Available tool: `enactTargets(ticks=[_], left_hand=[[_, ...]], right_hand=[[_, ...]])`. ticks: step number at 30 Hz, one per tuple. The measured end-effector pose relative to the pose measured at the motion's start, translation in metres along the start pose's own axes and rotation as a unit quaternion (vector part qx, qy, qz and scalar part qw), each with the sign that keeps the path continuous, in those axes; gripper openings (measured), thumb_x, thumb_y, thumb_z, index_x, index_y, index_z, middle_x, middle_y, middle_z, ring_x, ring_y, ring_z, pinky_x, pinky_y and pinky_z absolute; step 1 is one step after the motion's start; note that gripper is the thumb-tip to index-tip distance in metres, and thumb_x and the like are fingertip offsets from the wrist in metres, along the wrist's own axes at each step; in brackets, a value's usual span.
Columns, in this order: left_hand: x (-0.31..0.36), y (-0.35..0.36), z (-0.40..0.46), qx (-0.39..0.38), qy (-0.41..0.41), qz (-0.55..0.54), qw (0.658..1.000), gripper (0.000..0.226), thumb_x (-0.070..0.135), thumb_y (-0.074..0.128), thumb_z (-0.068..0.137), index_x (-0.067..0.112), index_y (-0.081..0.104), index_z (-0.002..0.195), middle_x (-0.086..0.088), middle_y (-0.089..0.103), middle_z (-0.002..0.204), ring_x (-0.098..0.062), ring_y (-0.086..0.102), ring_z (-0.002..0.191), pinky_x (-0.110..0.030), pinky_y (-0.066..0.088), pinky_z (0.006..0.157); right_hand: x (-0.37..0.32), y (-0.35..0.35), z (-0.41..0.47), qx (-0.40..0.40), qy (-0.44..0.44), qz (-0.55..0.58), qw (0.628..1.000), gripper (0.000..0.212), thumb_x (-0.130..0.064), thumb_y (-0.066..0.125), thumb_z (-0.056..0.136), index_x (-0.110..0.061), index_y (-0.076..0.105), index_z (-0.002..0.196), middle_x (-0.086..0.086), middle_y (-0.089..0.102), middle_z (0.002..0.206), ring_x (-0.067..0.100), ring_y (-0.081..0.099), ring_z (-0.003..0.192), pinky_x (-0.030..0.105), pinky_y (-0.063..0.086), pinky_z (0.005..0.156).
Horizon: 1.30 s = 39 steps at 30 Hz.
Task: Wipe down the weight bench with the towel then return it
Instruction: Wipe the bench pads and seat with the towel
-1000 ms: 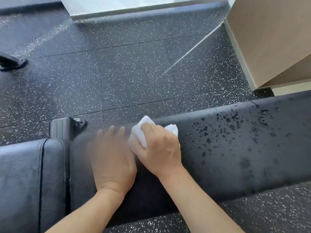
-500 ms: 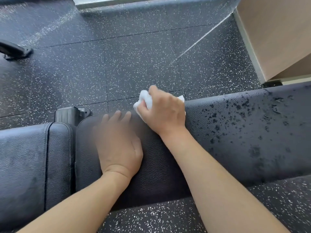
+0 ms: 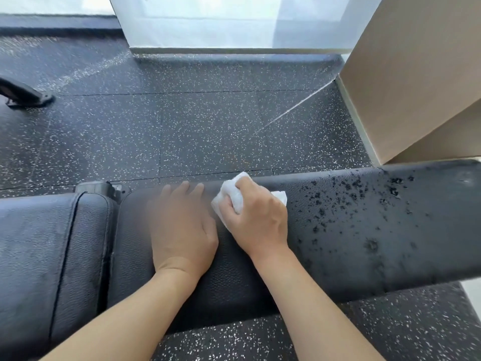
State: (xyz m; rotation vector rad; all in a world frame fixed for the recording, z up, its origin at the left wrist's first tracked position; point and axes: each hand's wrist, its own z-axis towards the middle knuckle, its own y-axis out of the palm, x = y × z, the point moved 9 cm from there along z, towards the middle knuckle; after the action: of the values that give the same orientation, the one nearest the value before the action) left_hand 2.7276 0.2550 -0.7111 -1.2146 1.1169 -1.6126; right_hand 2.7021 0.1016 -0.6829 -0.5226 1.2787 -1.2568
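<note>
Dark speckled rubber floor (image 3: 208,121) runs to a bright window at the far side, with a beige cabinet (image 3: 416,74) at right. The black weight bench (image 3: 364,243) crosses the near scene, dark droplets spotting its right part. The left hand (image 3: 182,230) lies flat on the pad; just beside it, the right hand (image 3: 257,217) grips the crumpled white towel (image 3: 234,194) against the bench's far edge.

Grainy black leather-look bench (image 3: 364,243), speckled rubber floor (image 3: 208,131)
</note>
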Motion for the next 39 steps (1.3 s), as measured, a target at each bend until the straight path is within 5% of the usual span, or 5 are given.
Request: enactTargets(ticks=[10,23,30,35,39], left_hand=[[-0.002,-0.002,-0.003,-0.005,0.002,-0.012,1.000,0.060,0.038,0.036,0.093,0.023,0.054,0.148,-0.006,0.053,0.152,-0.037,0.037,0.147,-0.062,0.023,0.123],[-0.003,-0.002,-0.004,-0.015,0.002,-0.015,1.000,0.058,0.038,0.038,0.095,0.023,0.053,0.149,-0.005,0.050,0.156,-0.035,0.035,0.149,-0.061,0.021,0.124],[-0.001,-0.004,-0.003,-0.011,0.003,-0.009,1.000,0.058,0.037,0.039,0.095,0.023,0.053,0.150,-0.007,0.051,0.154,-0.036,0.035,0.149,-0.062,0.023,0.123],[0.000,-0.004,-0.003,-0.006,0.000,-0.005,1.000,0.056,0.035,0.042,0.095,0.022,0.054,0.148,-0.008,0.051,0.153,-0.038,0.036,0.148,-0.063,0.023,0.122],[0.002,-0.002,-0.001,-0.011,-0.004,0.005,1.000,0.057,0.036,0.042,0.094,0.022,0.054,0.147,-0.008,0.050,0.153,-0.037,0.035,0.148,-0.063,0.023,0.122]], right_hand=[[0.015,-0.034,-0.099,-0.011,0.005,-0.002,1.000,0.023,-0.046,0.059,0.088,-0.025,0.052,0.082,-0.010,0.050,0.064,0.012,0.046,0.059,0.031,0.037,0.052],[0.021,0.002,0.020,-0.044,0.027,-0.035,0.998,0.029,-0.052,0.049,0.095,-0.024,0.050,0.095,-0.007,0.061,0.078,0.024,0.065,0.077,0.036,0.041,0.062],[0.014,-0.038,-0.114,-0.075,-0.066,0.007,0.995,0.022,-0.045,0.061,0.088,-0.023,0.057,0.090,-0.011,0.053,0.070,0.010,0.050,0.063,0.029,0.040,0.055],[0.016,-0.032,-0.080,-0.097,-0.219,-0.001,0.971,0.027,-0.040,0.067,0.084,-0.022,0.050,0.074,-0.007,0.047,0.059,0.014,0.046,0.054,0.033,0.040,0.055],[0.043,-0.012,0.025,-0.057,-0.074,-0.044,0.995,0.028,-0.050,0.053,0.090,-0.022,0.054,0.086,-0.004,0.061,0.065,0.023,0.064,0.063,0.034,0.042,0.058]])
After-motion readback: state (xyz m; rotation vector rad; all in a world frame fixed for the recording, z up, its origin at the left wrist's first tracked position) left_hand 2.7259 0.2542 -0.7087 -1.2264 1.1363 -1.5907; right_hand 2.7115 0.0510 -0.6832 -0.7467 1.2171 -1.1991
